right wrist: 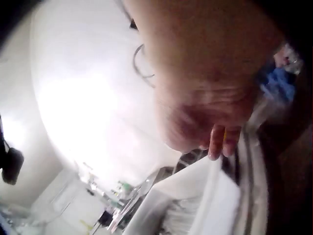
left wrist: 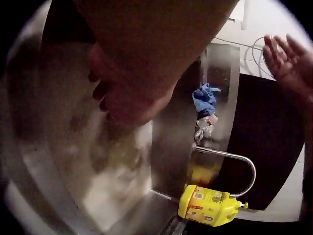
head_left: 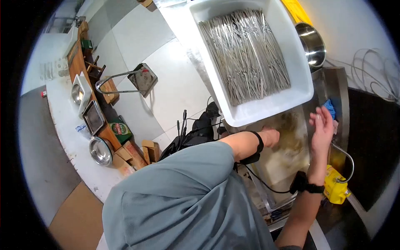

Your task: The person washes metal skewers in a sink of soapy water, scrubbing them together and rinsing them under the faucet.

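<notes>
My left hand (head_left: 271, 136) hangs over the sink (head_left: 306, 129), which holds cloudy, brownish water (head_left: 291, 139). In the left wrist view its fingers (left wrist: 100, 91) hang loosely bent, nothing showing in them; the palm is hidden. Raised over the sink's right side is my right hand (head_left: 323, 129), its fingers relaxed and nothing in them. Just ahead of both hands stands a white plastic tub (head_left: 306, 92) full of thin metal skewers (head_left: 248, 58). In the right wrist view the right fingertips (right wrist: 213, 152) overlap the tub's rim (right wrist: 212, 171).
A blue cloth (head_left: 329, 109) lies on the sink's right ledge. Nearer me are a curved faucet (head_left: 350, 160) and a yellow jug (head_left: 335, 185). A steel pot (head_left: 310, 43) stands beside the tub. Across the floor are a dustpan (head_left: 142, 80) and a shelf with metal bowls (head_left: 100, 151).
</notes>
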A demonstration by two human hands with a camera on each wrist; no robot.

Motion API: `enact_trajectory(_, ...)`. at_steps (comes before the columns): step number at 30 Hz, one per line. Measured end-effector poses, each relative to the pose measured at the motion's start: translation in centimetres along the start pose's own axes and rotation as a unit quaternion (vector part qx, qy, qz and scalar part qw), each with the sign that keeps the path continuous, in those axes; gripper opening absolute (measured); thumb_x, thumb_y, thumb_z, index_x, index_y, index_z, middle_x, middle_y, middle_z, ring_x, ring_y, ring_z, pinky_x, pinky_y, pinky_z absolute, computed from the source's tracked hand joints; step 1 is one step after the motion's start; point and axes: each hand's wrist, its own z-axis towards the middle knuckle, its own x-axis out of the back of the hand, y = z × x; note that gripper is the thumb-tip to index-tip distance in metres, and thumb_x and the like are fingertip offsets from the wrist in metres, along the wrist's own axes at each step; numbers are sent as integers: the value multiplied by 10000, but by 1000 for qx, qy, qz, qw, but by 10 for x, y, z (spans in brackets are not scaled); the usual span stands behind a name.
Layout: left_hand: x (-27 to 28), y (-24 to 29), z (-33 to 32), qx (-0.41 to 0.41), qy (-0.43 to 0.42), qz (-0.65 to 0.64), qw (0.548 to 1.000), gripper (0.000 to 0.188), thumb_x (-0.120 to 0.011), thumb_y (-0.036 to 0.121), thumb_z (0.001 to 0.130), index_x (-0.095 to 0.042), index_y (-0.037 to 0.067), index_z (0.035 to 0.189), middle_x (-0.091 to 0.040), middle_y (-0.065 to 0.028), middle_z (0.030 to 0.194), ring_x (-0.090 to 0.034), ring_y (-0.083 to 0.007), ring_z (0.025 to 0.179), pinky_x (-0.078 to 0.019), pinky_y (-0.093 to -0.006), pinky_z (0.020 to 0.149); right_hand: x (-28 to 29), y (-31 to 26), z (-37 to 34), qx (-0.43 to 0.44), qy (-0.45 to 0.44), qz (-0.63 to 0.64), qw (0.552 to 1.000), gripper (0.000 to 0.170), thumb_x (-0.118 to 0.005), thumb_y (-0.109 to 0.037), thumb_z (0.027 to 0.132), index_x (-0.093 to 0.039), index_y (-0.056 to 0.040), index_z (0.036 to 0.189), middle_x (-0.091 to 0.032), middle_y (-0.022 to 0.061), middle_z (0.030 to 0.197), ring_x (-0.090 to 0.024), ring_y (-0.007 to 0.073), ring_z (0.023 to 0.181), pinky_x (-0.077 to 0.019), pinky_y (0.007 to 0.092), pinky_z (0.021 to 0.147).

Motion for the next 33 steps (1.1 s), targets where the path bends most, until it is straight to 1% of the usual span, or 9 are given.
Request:
enact_trajectory(3,14,15,-19,42,16,24,999,98,-625,76,681,-684,42,751,-648,-166,786,-630,-308,774,-483,-436,635,41,79,-30,-131,75,-31,988,413,-526,-172,908,-399,4,1259,-522,97,1176,-550,144,969,-448,271,796)
enact_trajectory(5,-20,-1,18,12,21,75,997,118,-618,78,690,-686,44,780,-651,-161,797,-632,-305,785,-487,-434,646,80,210,-50,-225,-27,-106,968,505,-555,-210,881,-356,-7,1298,-504,136,1210,-501,229,1088,-386,344,922)
enact_trajectory(7,-34,-12,33,-14,29,132,991,138,-611,80,698,-688,46,808,-653,-156,807,-635,-303,796,-491,-433,657,79,250,-73,-300,-34,-140,943,572,-566,-206,866,-311,2,1334,-449,178,1292,-430,280,1199,-340,356,979)
enact_trajectory(10,-28,-1,23,34,108,129,985,125,-597,95,721,-675,29,793,-648,-152,820,-621,-301,759,-486,-423,623,81,298,-75,-323,-44,-144,934,611,-563,-205,865,-274,21,1354,-368,205,1367,-361,311,1267,-329,387,999)
enact_trajectory(12,-14,10,25,149,21,53,987,97,-593,90,730,-657,20,749,-632,-151,791,-590,-297,700,-466,-417,565,84,324,-64,-317,-93,-236,914,634,-572,-218,861,-263,20,1360,-324,202,1394,-330,315,1286,-318,402,1016)
enact_trajectory(13,-18,6,35,158,23,63,985,97,-593,90,730,-657,20,749,-632,-151,791,-590,-297,700,-466,-417,565,83,332,-54,-306,-128,-334,883,657,-581,-232,857,-252,19,1367,-279,198,1422,-298,318,1305,-307,416,1033)
enact_trajectory(22,-41,-39,68,132,-1,170,977,95,-578,80,738,-657,28,734,-621,-165,770,-577,-308,677,-465,-445,571,79,332,-5,-251,-128,-437,854,847,-648,-330,807,-147,-2,1407,-79,167,1484,-63,352,1364,-148,441,1117)
enact_trajectory(25,-40,-32,56,196,61,127,970,136,-561,103,750,-675,33,777,-637,-177,837,-604,-339,771,-488,-460,640,79,343,11,-255,-158,-467,832,881,-659,-367,790,-150,8,1404,-94,173,1480,-77,344,1364,-148,451,1118)
enact_trajectory(33,-43,-35,49,99,15,201,974,242,-528,224,783,-679,41,825,-645,-159,908,-605,-341,878,-489,-450,717,55,362,27,-220,-192,-481,826,909,-704,-413,691,-251,-40,1386,-194,201,1443,-152,350,1342,-176,452,1097)
